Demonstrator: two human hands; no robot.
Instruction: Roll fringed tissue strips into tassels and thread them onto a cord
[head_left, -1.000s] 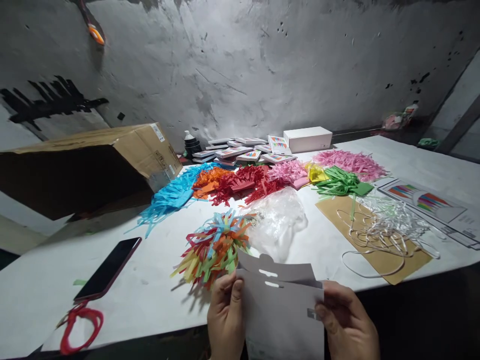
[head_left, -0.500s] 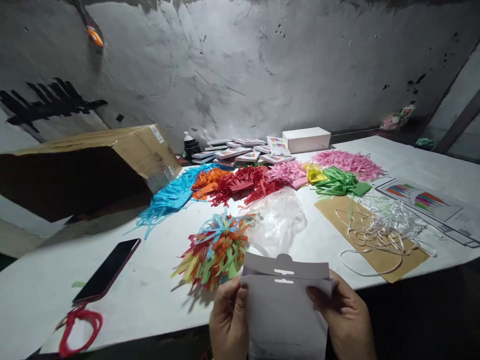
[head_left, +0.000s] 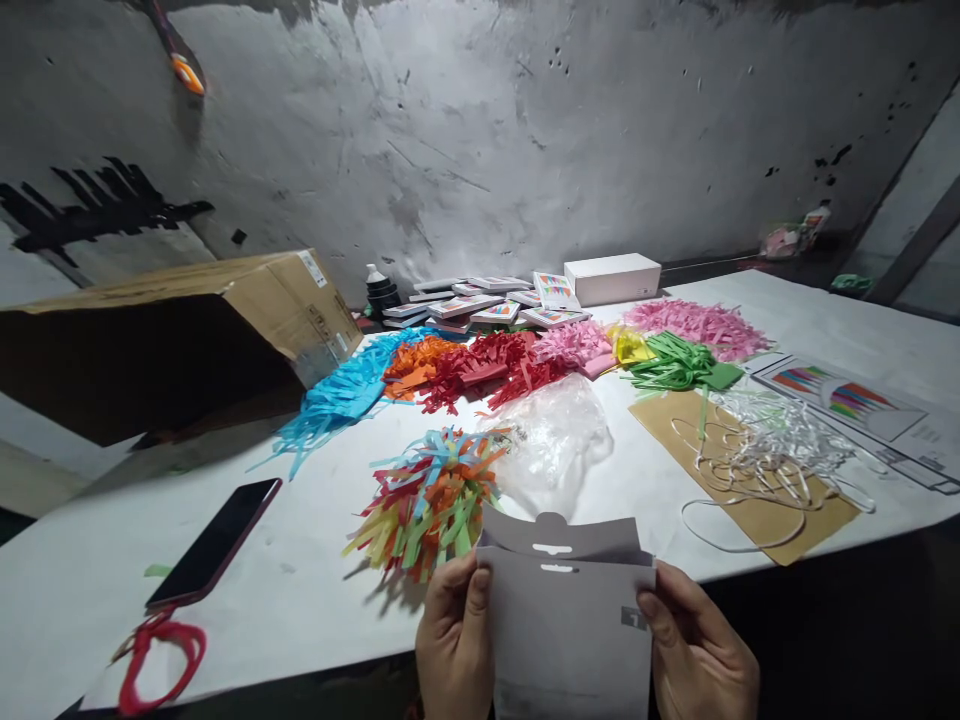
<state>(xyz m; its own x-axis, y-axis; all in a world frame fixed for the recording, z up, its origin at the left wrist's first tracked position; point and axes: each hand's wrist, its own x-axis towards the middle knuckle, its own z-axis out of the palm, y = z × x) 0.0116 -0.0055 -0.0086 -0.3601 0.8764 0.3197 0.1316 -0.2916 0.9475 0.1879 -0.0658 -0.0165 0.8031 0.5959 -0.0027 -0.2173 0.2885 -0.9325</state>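
A grey-white flat carton [head_left: 566, 630] with a hang-hole slot in its top flaps is held upright at the table's front edge. My left hand [head_left: 456, 635] pinches its left edge between thumb and fingers. On the opposite edge, my right hand [head_left: 697, 640] grips the carton the same way, its thumb on the near face beside a small dark printed mark. The top flaps stand slightly apart. Just beyond my left hand lies a multicoloured tissue tassel bunch [head_left: 431, 505], and a crumpled clear plastic bag [head_left: 559, 440] rests behind the carton.
Blue [head_left: 345, 385], red [head_left: 491, 365], pink and green [head_left: 671, 362] fringe piles line the back, before stacked printed boxes [head_left: 469, 303]. A cardboard box [head_left: 285, 310] and phone [head_left: 214, 545] are left; white string [head_left: 757, 470] lies on brown card [head_left: 814, 530] at right.
My right hand has shifted slightly right and down along the carton's edge, uncovering the dark printed mark. The carton's top has moved a little left.
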